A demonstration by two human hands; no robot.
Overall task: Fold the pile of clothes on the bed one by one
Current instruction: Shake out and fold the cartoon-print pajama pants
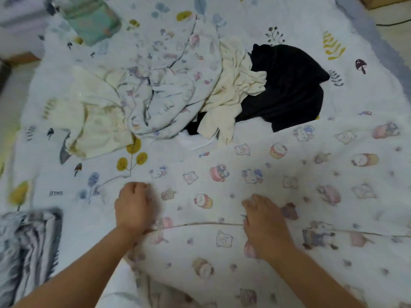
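On the bed (289, 16), both hands are down on a white cartoon-print garment (278, 196) at 6 o'clock: left hand (132, 206) bunches its edge with curled fingers, right hand (264, 221) presses flat. Hands are apart. Unfolded pile (178, 85) sits at 12, striped folded piece (26, 247) at 8.

— What lies under the hands?
— A white cartoon-print garment (278, 185) spread on the bed (289, 23). The left hand (132, 206) curls at its edge; the right hand (264, 221) rests on it.
— And behind?
— A heap: floral cloth (169, 85), cream garment (235, 85), black garment (291, 85).
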